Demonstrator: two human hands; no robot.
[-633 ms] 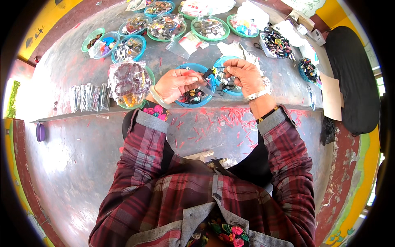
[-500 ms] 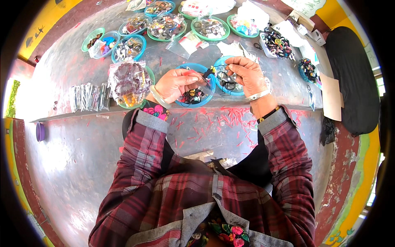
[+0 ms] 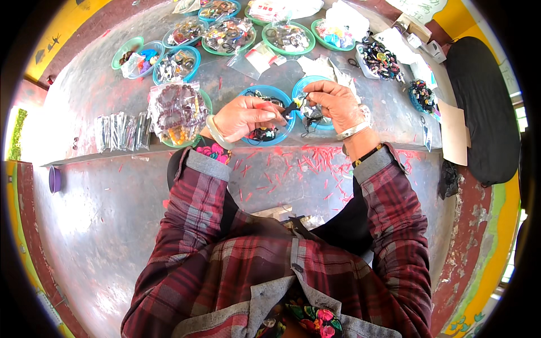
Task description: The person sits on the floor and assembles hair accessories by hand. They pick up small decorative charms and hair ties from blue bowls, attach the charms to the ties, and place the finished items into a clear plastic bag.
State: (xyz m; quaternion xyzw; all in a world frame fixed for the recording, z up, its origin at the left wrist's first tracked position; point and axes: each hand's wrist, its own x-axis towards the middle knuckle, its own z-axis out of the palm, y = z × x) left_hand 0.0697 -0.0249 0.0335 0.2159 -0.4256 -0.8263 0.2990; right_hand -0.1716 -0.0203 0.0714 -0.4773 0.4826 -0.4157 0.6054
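Both my hands are raised over two blue bowls on the grey table, with a black cord piece (image 3: 290, 109) stretched between them. My left hand (image 3: 246, 117) pinches one end of it between thumb and fingers, above the left blue bowl (image 3: 268, 142), which contains small black and coloured items. My right hand (image 3: 336, 104) is closed in a pinch on the other end, where a small yellow bit shows. Under it, the right blue bowl (image 3: 297, 89) contains dark cords and clear plastic. Fingertips partly hide the cord's ends.
Beside my left wrist a green bowl (image 3: 207, 102) carries bagged beads (image 3: 177, 110), with slim packets (image 3: 123, 133) to its left. Several bowls of bagged trinkets stand farther back. A white tub of dark trinkets (image 3: 380, 61) is at right. Red scraps (image 3: 315, 163) litter the lower surface.
My right hand has moved slightly left and down, turning the black cord piece. A loop of cord now dangles below its fingers. My left hand has shifted only slightly.
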